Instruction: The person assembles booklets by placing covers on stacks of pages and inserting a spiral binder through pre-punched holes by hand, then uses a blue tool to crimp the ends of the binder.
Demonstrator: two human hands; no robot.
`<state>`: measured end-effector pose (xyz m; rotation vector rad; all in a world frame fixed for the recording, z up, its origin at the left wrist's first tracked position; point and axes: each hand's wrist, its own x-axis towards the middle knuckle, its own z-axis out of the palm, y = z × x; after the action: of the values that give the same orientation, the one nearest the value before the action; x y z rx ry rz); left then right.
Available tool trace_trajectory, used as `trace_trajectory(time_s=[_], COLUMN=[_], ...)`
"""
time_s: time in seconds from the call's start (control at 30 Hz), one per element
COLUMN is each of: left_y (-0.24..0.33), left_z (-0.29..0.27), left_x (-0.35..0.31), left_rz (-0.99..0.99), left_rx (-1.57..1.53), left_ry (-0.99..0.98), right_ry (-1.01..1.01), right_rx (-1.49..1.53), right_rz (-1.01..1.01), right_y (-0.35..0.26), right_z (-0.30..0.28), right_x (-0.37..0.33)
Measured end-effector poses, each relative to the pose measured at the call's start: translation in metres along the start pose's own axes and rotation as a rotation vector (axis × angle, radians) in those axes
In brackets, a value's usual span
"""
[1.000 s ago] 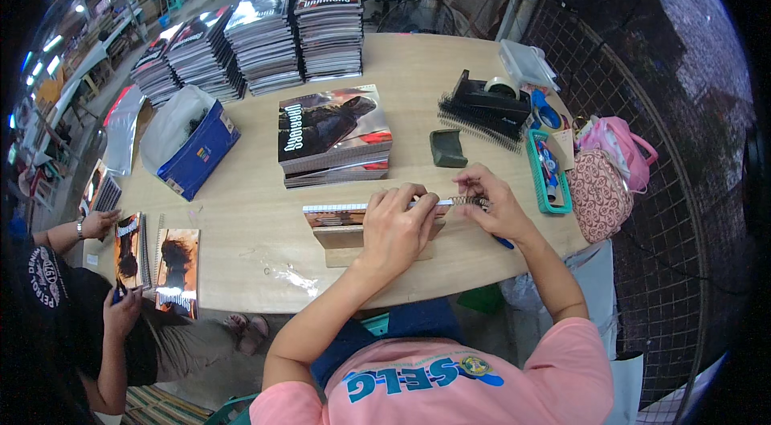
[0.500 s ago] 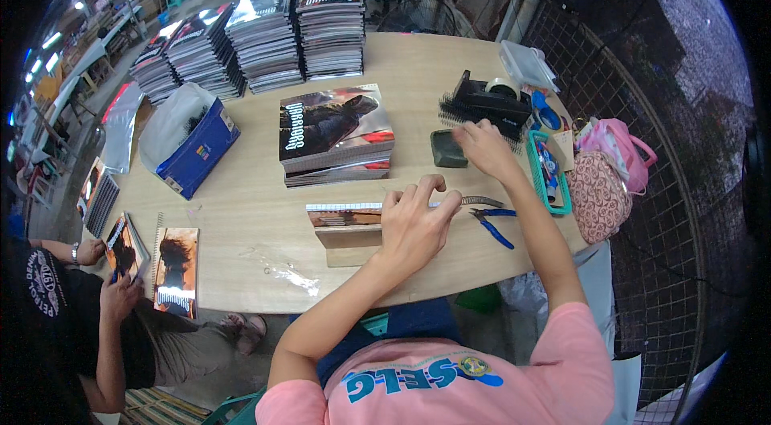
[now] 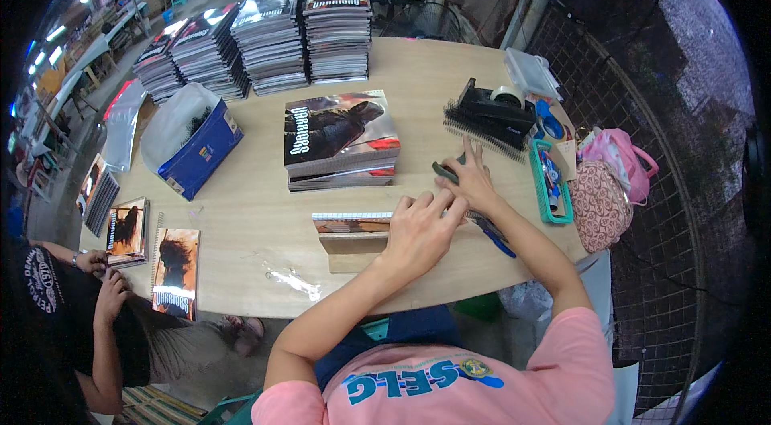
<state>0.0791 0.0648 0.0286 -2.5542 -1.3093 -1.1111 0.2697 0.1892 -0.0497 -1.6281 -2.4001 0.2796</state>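
Note:
A small notebook (image 3: 349, 222) stands in a wooden holder (image 3: 357, 261) at the table's near edge. My left hand (image 3: 422, 230) is closed over its right end, fingers curled at the top edge; the fingertips' exact hold is partly hidden. My right hand (image 3: 474, 182) is just beyond it, its fingers on a dark green block (image 3: 446, 172) that is tilted and partly covered. Blue-handled cutters (image 3: 496, 237) lie beside my right forearm, which partly covers them. A dark wire coil beside my left hand is mostly hidden.
A notebook stack (image 3: 341, 136) sits mid-table, taller stacks (image 3: 269, 39) behind. Right: tape dispenser (image 3: 490, 112), black coils (image 3: 482, 136), green basket (image 3: 554, 184), pouch (image 3: 601, 204). Left: blue box (image 3: 201, 156) and a co-worker's hands (image 3: 108, 280) by a notebook (image 3: 175, 272).
My right hand has come nearer, and the green block has shifted toward me and tilted. My left hand stays at the notebook. The co-worker's hands have left a notebook, which lies on the table.

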Motion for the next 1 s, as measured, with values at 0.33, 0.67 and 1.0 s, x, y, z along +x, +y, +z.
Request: trace_trajectory(time_s=[0.33,0.67,1.0], left_y=[-0.002,-0.008,-0.009], left_z=[-0.015,-0.027,-0.029], left_x=[-0.009,-0.029,-0.032], left_rz=[-0.169,-0.116,-0.149], left_rx=[0.107,-0.018,-0.023], left_ry=[0.108,0.077,0.142], right_ry=[-0.358,-0.743,-0.561], right_rx=[0.719,1.286,0.800], right_rz=[-0.207,-0.720,-0.540], right_y=[0.015,-0.027,-0.039], right_z=[-0.087,-0.105,-0.099], right_x=[0.003,-0.021,-0.021])
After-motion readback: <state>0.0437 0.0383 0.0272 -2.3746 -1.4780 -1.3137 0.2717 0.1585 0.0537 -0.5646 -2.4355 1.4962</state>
